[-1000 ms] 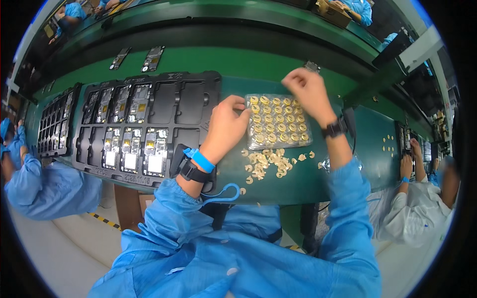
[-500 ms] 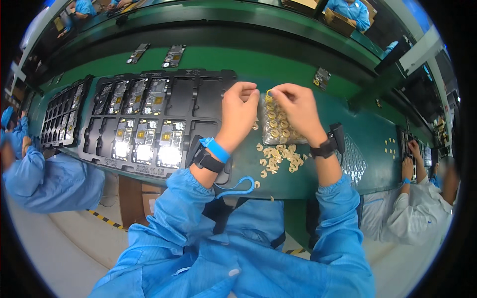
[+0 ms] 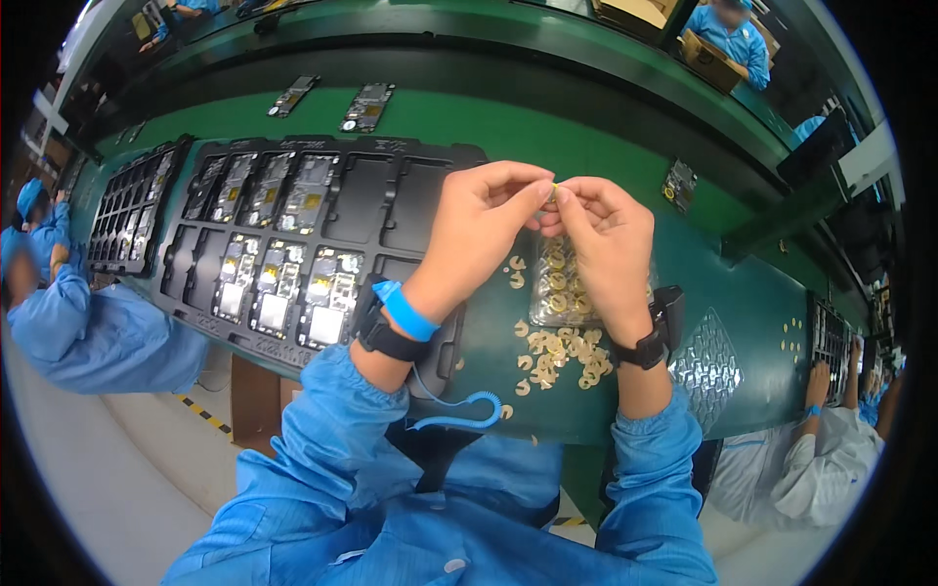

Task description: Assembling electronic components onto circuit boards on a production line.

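My left hand [image 3: 481, 227] and my right hand [image 3: 614, 239] meet above the bench, fingertips pinched together. Between them shows a small yellow ring-shaped part [image 3: 555, 189], gripped by both hands; most of it is hidden by the fingers. Below my right hand stands a clear plastic tray [image 3: 564, 293] with rows of round yellow parts, partly covered by that hand. In front of this tray lies a loose pile of pale yellow crescent-shaped pieces [image 3: 559, 357]. Beside my left forearm is a black tray [image 3: 354, 200] holding several circuit boards [image 3: 330, 291], with some of its pockets bare.
Loose circuit boards lie along the far side: two [image 3: 367, 107] behind the black tray, another [image 3: 679, 184] at the right. A clear blister sheet [image 3: 705, 366] is right of my right wrist. A blue coiled cord [image 3: 479, 422] hangs from my left wristband. Co-workers sit on both sides.
My right hand has lifted the yellow ring from the clear tray and brought it to my left hand, whose fingers now touch it too. The whole view has shifted and tilted slightly.
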Motion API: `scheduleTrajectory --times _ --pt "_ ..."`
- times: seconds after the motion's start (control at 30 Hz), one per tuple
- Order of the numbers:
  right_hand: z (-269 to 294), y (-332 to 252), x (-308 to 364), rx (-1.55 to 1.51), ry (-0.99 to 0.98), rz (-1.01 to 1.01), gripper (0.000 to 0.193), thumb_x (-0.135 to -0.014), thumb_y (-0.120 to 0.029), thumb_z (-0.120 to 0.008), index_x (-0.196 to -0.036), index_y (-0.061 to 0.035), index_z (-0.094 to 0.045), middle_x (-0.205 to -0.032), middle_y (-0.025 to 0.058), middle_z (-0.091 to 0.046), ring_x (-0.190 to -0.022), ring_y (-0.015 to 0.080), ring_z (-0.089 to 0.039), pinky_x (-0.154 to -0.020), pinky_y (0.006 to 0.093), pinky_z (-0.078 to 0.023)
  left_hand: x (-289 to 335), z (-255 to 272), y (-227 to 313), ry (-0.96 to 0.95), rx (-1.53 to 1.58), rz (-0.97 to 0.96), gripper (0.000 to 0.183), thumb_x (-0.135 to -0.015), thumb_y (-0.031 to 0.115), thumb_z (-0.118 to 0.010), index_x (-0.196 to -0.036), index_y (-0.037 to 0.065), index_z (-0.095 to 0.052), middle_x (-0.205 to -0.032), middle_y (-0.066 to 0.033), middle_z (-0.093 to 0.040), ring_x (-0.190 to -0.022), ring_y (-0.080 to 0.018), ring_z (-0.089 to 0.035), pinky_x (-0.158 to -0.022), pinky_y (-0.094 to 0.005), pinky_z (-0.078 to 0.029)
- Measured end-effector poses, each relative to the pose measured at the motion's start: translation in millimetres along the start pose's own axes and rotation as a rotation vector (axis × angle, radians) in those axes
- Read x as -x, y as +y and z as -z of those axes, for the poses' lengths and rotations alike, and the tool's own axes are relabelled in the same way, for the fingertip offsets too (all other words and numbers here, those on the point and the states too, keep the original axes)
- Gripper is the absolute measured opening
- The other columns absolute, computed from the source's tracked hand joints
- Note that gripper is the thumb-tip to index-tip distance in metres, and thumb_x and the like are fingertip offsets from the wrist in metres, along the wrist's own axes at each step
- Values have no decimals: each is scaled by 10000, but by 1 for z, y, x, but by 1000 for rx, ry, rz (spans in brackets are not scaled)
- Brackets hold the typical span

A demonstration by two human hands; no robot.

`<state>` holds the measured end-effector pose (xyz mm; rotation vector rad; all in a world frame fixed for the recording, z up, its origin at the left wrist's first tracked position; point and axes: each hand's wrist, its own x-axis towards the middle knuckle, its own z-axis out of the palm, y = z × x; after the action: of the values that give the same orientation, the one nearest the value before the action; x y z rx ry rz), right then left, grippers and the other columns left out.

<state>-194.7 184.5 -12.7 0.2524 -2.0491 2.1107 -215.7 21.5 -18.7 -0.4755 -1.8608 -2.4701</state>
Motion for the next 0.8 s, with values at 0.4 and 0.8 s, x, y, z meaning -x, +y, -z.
scheduleTrajectory --times 0.4,0.8 --pt "8 1 6 90 -49 24 186 -1048 -74 -647 -1123 87 -706 -992 117 -772 -906 172 -776 -809 289 -634 2 3 -4 7 -208 -33 193 -987 49 -708 -1135 -47 -786 -993 -113 -792 -886 -140 -734 -766 -280 -601" --pt "4 2 10 368 21 171 121 -981 -71 -697 -1047 31 -707 -892 97 -751 -752 142 -726 -662 281 -558 6 -3 2 -59 -230 -17 256 -998 72 -718 -1219 -46 -767 -1110 -130 -793 -1011 -156 -728 -920 -291 -576"
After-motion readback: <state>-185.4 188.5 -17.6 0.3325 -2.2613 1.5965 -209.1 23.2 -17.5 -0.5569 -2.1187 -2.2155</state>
